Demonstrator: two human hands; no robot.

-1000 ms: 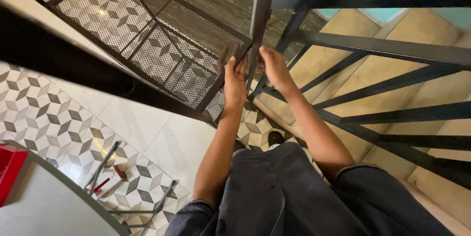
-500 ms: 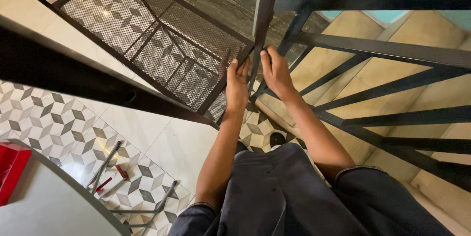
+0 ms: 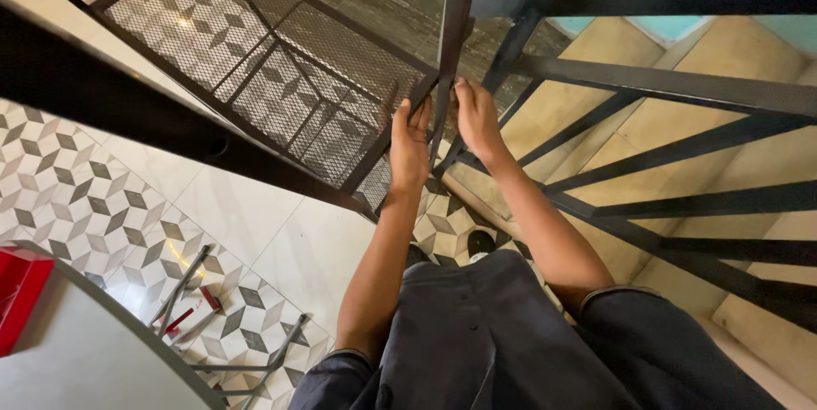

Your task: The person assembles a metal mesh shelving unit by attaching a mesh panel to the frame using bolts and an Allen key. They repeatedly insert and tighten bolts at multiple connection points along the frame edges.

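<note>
The black metal post (image 3: pixel 453 27) runs up toward 12 o'clock, dead centre between both hands. Left hand (image 3: pixel 409 144) lies flat against its 9 o'clock side, fingers extended; right hand (image 3: pixel 477 119) cups its 3 o'clock side. Mesh panel (image 3: pixel 281 78) spreads out at 10 o'clock, loose metal rods (image 3: pixel 183 291) on the tiled floor (image 3: pixel 77 197) at 8.

I see a matt black painted metal frame (image 3: pixel 451 27) with coarse expanded-metal mesh panels (image 3: pixel 281 78), glossy patterned ceramic floor tiles (image 3: pixel 77 197), and dark, soft cloth trousers (image 3: pixel 494 342).
</note>
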